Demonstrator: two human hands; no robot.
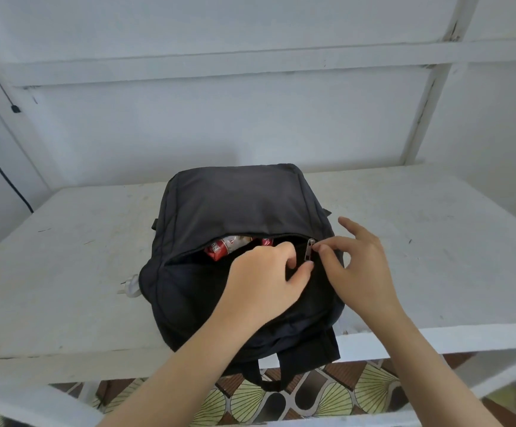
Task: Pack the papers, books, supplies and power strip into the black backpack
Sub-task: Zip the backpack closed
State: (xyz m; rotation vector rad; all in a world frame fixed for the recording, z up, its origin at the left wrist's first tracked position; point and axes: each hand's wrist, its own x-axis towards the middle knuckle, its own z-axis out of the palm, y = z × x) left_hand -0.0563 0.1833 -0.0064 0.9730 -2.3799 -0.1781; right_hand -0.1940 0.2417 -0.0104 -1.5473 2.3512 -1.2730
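In the head view the black backpack [238, 204] lay at the centre of the white tabletop [65, 272]. Its mouth was partly unzipped, a red packet [222, 246] showed inside, and a white plug [131, 286] poked out at its 8 o'clock side. The fabric beside the opening was gripped by the left hand [262, 272]. The zipper pull [310, 252], at that hand's 2 o'clock, appeared pinched by the right hand [358, 266]. The cloth was best kept taut, and the plug tucked in, before any closing pull.

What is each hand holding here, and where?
The right hand pinches the zipper pull of the backpack; the left hand grips its fabric beside the zipper.
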